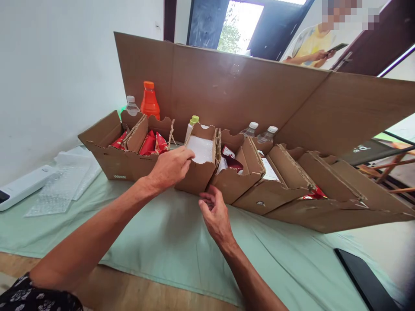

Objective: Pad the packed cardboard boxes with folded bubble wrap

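- Two hands at the cardboard divider [197, 172]: left hand [170, 166] pinching its front rim.
- Right hand [215, 211] just below the divider, fingers loosely curled, holding nothing.

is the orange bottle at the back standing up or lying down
Upright. The orange bottle stands behind the cardboard compartments, its orange cap on top and its body vertical against the tall cardboard sheet.
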Demonstrator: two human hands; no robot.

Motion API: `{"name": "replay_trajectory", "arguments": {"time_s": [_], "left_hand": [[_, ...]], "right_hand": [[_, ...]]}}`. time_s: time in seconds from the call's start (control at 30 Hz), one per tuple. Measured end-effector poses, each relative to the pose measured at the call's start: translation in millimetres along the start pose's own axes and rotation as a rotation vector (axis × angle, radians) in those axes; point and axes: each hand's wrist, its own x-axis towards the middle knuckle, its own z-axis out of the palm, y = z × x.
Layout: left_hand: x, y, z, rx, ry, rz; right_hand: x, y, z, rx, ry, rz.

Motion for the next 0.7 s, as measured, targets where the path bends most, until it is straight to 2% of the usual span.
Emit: {"name": "replay_trajectory", "arguments": {"time_s": [0.27,0.37,0.47,0.57,0.63,0.7], "left_hand": [[-33.3,-11.4,-11.4,0.068,0.111,-0.075],[-37.2,-11.0,-13.2,0.091,0.11,-0.087],[-39.7,0.9,-16.3,0.11,0.14,-0.107],[-35.8,25.6,-14.4,0.092,0.214,-0.071],[-24.2,45.5,-5.2,0.019,0.176,0.023],[-5.7,63.8,10.2,-0.036,0.051,0.096]], "right_hand": [[13.2,-4.8,21.0,0.005,-0.131,-0.023],[15.8,-8.1,20.2,0.032,-0.159,-0.03],[3.5,-5.3,0.5,0.06,-0.154,-0.017],[-18.0,5.5,-33.6,0.075,-0.057,0.03],[-28.2,14.7,-56.9,0.071,0.052,0.07],[-30.7,22.7,-74.3,0.061,0.138,0.102]]}}
